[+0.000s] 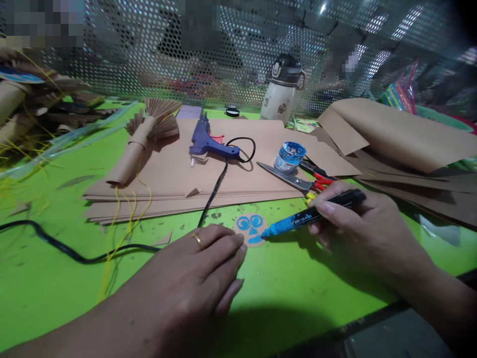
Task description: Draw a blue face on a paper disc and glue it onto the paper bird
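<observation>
A small round brown paper disc point(253, 243) lies on the green table, with blue eyes, a nose and a mouth marked on it. My left hand point(197, 268) rests flat on the table, its outstretched fingertips touching the disc's left edge. A black marker point(316, 213) with a blue-stained front end is gripped in my right hand point(357, 233). Its tip meets the right end of the blue mouth. Just beyond my right hand lie scissors point(286, 178) with red handles, beside an open jar of blue paint point(289, 157).
A blue glue gun point(210, 141) with a black cord lies on stacked brown paper point(175, 174). Left of it is a paper-tube figure point(134, 149) with pleated fans and yellow strings. A bottle point(281, 92) stands behind, near a perforated metal screen point(149, 54). Folded brown paper point(395, 129) is at right.
</observation>
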`<state>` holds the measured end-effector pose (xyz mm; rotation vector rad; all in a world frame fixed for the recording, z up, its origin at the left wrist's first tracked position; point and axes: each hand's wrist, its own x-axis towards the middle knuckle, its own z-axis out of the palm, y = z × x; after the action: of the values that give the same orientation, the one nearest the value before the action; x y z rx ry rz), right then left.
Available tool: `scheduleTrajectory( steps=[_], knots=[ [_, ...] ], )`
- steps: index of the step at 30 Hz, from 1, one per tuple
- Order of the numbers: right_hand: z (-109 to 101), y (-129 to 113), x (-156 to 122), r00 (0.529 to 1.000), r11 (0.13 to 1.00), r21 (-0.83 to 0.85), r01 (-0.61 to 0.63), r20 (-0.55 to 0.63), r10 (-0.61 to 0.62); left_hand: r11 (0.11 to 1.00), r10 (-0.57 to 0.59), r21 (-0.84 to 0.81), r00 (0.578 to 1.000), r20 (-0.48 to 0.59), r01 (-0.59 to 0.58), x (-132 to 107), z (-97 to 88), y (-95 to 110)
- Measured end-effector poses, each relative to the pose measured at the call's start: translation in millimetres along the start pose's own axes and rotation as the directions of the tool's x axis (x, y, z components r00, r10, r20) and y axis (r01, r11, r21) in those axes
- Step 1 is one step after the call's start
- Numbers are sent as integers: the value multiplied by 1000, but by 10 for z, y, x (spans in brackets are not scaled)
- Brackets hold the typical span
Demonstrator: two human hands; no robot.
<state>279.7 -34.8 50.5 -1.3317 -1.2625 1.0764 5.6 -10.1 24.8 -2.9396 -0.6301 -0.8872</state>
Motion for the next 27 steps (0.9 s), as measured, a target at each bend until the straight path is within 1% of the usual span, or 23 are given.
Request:
scheduleTrajectory(
  steps=[3,6,8,12,16,20,22,27],
  knots=[
    [18,-22,2,1000,1000,21,-5,5,5,1000,7,-2,1000,-1,-7,-5,7,4],
    [66,-64,6,997,999,30,23,67,-25,1000,-4,19,1000,1,4,-4,-3,17],
    [104,-89,15,994,999,15,40,99,-41,999,-6,36,1000,11,6,0,-6,17],
    [144,-96,41,991,998,-23,57,124,-54,999,5,34,1000,22,-6,6,9,-7],
    [128,-65,33,991,998,-26,56,120,-52,1000,9,23,1000,9,-9,3,10,-12],
    [95,-41,-8,998,999,32,-10,67,7,999,-12,45,999,30,11,10,-11,5],
    [77,-28,-18,999,998,53,-29,47,27,999,-5,45,1000,25,4,22,-21,8],
    [52,-4,-3,998,997,75,-22,60,18,1000,-1,31,999,33,0,54,-35,9]
  ],
)
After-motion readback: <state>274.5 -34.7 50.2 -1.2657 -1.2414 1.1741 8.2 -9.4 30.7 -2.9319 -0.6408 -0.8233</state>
